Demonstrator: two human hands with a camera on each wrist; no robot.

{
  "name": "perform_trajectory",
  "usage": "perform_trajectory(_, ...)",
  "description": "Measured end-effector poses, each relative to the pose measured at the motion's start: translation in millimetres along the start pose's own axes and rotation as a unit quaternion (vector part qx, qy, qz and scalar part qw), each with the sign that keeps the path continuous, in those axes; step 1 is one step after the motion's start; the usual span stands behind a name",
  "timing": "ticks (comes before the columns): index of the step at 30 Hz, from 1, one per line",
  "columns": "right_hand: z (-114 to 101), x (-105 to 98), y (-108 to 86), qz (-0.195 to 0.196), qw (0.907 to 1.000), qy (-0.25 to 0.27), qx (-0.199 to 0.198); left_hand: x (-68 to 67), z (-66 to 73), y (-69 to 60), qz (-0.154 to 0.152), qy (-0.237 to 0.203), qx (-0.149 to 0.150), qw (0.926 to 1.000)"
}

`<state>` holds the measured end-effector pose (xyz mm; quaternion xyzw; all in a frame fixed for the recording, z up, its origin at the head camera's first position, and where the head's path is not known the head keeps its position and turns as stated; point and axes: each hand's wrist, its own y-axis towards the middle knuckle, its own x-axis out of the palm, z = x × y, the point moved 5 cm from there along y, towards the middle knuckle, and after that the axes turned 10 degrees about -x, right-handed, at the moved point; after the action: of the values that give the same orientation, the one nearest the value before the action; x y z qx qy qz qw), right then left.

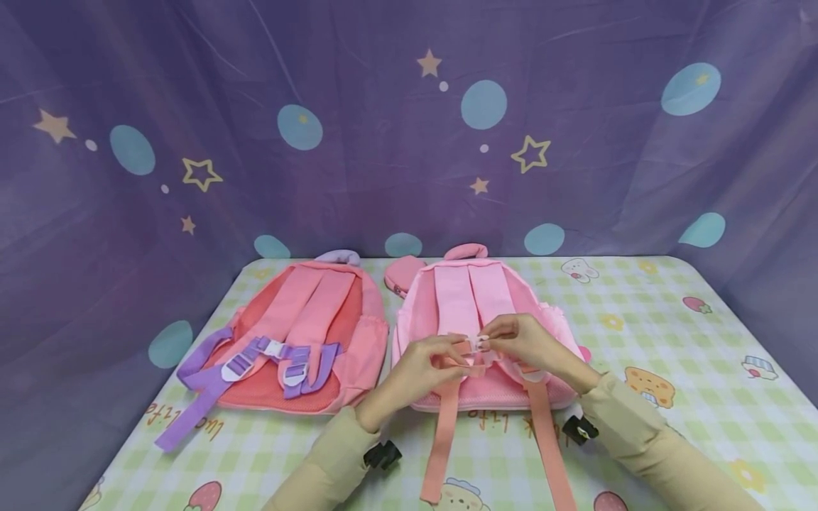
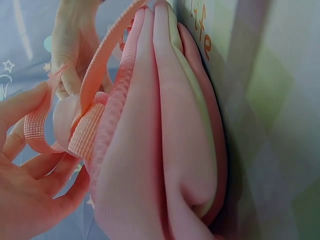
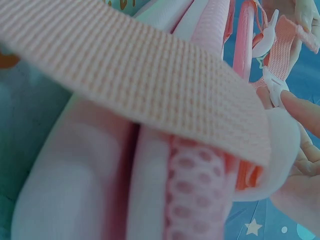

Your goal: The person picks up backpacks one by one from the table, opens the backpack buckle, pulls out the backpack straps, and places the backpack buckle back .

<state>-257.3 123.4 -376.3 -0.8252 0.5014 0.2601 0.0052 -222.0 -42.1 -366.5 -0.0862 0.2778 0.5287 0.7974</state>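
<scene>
A pink backpack [image 1: 424, 305] lies back side up, its padded straps and orange webbing facing me. Above its lower half, my left hand [image 1: 422, 369] pinches a looped orange webbing strap [image 2: 37, 127] between thumb and fingers. My right hand [image 1: 530, 346] holds a white plastic buckle piece [image 3: 274, 86] between thumb and finger, close to the left fingertips. Orange webbing [image 3: 282, 47] runs from that buckle piece towards the left hand. Fingers partly cover the buckle in the head view, so whether its halves are joined is hidden.
Left of the pink backpack lies a coral backpack [image 1: 364, 355] with purple straps [image 1: 204, 394] and a fastened white chest buckle [image 1: 273, 349]. A small round pink pouch [image 1: 404, 273] sits behind. Two loose orange strap tails [image 1: 441, 447] hang towards me over the checked tablecloth [image 1: 690, 355].
</scene>
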Motion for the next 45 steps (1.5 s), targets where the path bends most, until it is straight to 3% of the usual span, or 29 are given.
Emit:
perform_trajectory(8, 3, -1, -0.8, -0.014, 0.9999, 0.0, 0.007, 2.2, -1.4, -2.1, -0.017, -0.018, 0.014, 0.9996)
perform_trajectory(13, 3, -2, -0.8, -0.018, 0.9998, -0.004, -0.002, 1.3, -0.6, -2.8, -0.013, 0.004, 0.032, 0.9994)
perform_trajectory(21, 5, -4, -0.3, -0.018, 0.9998, 0.002, 0.0, -0.5, -1.4, -1.2, 0.002, -0.011, 0.011, 0.9999)
perform_trajectory(26, 5, -6, -0.9, -0.019, 0.9998, 0.0, -0.005, 1.7, -1.8, -0.8, -0.012, -0.038, 0.016, 0.9991)
perform_trajectory(30, 6, -7, -1.1, -0.022, 0.9997, -0.003, -0.014, 1.7, 0.9, -0.9, -0.012, -0.05, 0.001, 0.9987)
perform_trajectory(33, 7, -8, -1.8, -0.024, 0.9994, -0.001, -0.024, 1.0, 2.5, 0.8, 0.002, -0.042, -0.002, 0.9991)
perform_trajectory(36, 8, -8, -2.7, -0.027, 0.9993, 0.006, -0.025, 1.3, 0.7, 5.5, 0.022, -0.026, 0.013, 0.9993)
perform_trajectory(45, 6, -10, -4.5, -0.029, 0.999, 0.007, -0.035, -0.1, -0.2, 18.3, 0.064, 0.056, 0.024, 0.9961)
